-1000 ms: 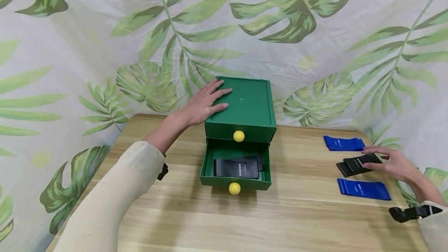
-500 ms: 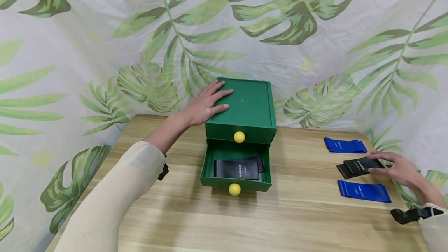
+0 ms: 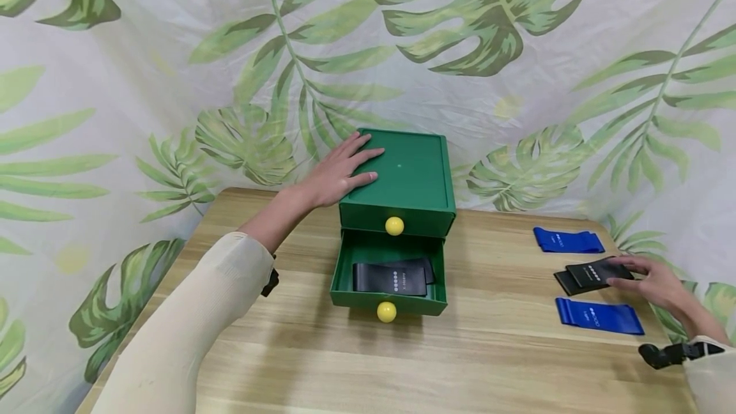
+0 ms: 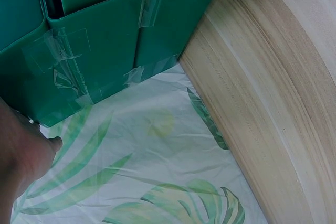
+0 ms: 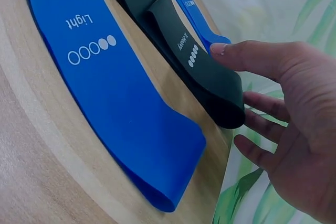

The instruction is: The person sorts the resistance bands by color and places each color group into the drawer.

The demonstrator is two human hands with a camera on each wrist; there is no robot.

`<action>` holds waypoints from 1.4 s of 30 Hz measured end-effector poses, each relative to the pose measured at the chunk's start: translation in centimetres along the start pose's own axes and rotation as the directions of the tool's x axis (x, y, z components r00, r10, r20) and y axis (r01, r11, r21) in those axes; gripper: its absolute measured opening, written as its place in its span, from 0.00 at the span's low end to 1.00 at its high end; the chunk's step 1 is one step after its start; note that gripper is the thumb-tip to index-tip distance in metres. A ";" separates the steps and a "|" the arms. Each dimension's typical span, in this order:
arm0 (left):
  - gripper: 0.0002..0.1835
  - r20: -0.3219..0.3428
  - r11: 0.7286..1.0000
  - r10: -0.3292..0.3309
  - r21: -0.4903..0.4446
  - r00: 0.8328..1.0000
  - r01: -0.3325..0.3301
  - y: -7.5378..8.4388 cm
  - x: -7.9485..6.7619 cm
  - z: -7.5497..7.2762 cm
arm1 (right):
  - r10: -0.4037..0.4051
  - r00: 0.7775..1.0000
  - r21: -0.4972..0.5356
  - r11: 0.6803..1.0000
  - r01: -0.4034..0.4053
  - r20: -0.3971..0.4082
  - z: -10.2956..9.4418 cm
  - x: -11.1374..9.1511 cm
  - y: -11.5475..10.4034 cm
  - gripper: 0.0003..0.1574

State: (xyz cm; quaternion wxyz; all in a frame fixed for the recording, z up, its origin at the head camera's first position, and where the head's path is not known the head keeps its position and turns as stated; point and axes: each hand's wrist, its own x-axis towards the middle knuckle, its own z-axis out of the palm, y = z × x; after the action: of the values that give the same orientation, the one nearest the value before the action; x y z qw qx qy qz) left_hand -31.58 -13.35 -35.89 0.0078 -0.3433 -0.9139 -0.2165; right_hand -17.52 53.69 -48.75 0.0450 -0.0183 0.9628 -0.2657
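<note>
While my left hand (image 3: pixel 333 176) lies spread on the green drawer unit (image 3: pixel 414 174), my right hand (image 3: pixel 652 280) brackets the black band (image 3: pixel 591 273)
On table (image 3: pixel 489 356) between blue bands (image 3: pixel 600 315); pinched or not, I can't tell; likely light, soft, floppy, so take the folded end

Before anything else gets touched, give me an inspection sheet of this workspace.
Surface: table, pale wood-grain top.
Job's things: green drawer unit, its lower drawer pulled open with a black drawer band inside; on the table, a black X-Heavy band between two blue bands.
Clutter: nothing seen.
Hands: left hand rests on the unit's top, fingers spread; right hand is at the X-Heavy band's end, grip unclear.
Cables: nothing seen.
Surroundings: leaf-patterned sheet behind the table.
</note>
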 end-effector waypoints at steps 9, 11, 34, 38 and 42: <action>0.34 -0.008 1.000 -0.004 -0.010 1.000 0.004 0.0 0.1 0.1 | 0.052 0.999 -0.031 0.998 -0.052 -0.010 0.0 -0.1 -0.1 0.39; 0.34 -0.009 1.000 -0.005 -0.009 1.000 0.004 -0.1 0.1 0.1 | 0.054 0.998 -0.039 0.998 -0.054 -0.015 -0.1 -0.1 -0.1 0.38; 0.34 0.007 1.000 -0.009 0.009 1.000 0.009 0.2 -0.1 -0.1 | -0.043 0.978 -0.006 0.999 0.043 -0.205 0.3 -0.9 -2.0 0.22; 0.34 0.009 1.000 -0.019 0.006 1.000 0.018 0.2 -0.2 0.0 | -0.067 0.972 0.008 0.997 0.070 -0.227 -0.1 -0.8 -3.0 0.19; 0.34 0.008 1.000 -0.020 0.000 1.000 0.020 0.2 -0.2 0.0 | -0.103 0.969 0.005 0.994 0.107 -0.226 -0.5 -0.5 -4.1 0.18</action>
State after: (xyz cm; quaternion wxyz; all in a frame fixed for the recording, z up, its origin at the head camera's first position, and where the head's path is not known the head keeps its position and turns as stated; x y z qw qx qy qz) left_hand -31.33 -13.36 -35.87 0.0020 -0.3350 -0.9173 -0.2154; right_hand -16.98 50.50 -46.17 -0.0786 -0.0384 0.9571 -0.2763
